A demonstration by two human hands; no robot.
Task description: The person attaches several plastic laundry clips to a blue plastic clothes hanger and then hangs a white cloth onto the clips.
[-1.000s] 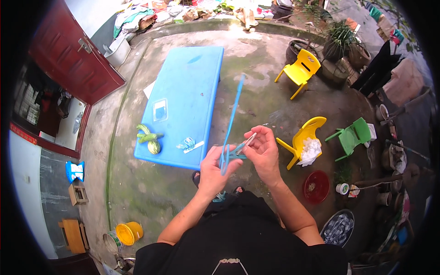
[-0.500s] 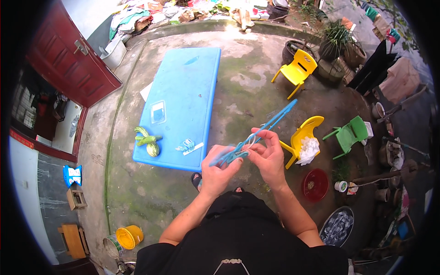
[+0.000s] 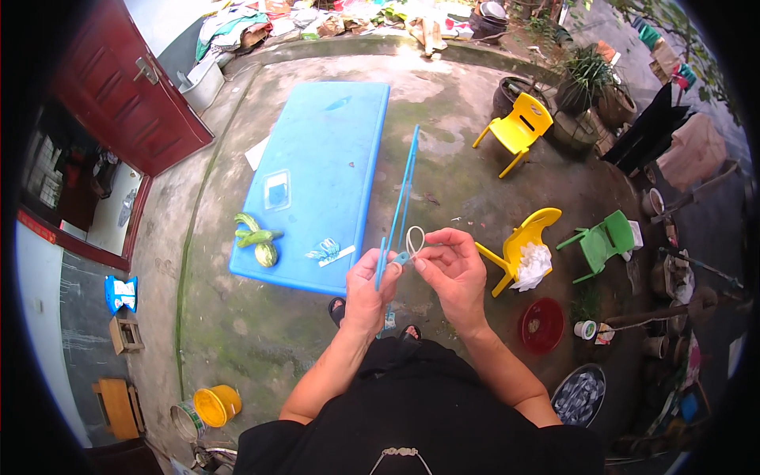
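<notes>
My left hand point(image 3: 366, 289) is closed on a thin blue plastic frame point(image 3: 405, 182), whose long bars stand upward, and on a small light-blue piece point(image 3: 401, 258) at its thumb. Just right of it, my right hand point(image 3: 453, 277) pinches a pale, looped band point(image 3: 415, 241) beside that piece; whether the band passes through the piece I cannot tell. Beyond my hands stands a blue table point(image 3: 313, 134) carrying green vegetables point(image 3: 265, 253), a clear shallow container point(image 3: 276, 192) with something blue inside, and small blue items on a white strip point(image 3: 336, 258).
A red door point(image 3: 134, 95) stands open at left, above buckets point(image 3: 217, 405) and a wooden stool point(image 3: 125, 335). At right are yellow chairs point(image 3: 522, 127), a green chair point(image 3: 598, 245), a red basin point(image 3: 542, 323), a metal tub point(image 3: 579, 396) and plant pots point(image 3: 574, 95).
The blue frame swung rightward and tilted, then came back upright. The pale band now shows as an open loop at my right fingertips, and my left hand has turned slightly.
</notes>
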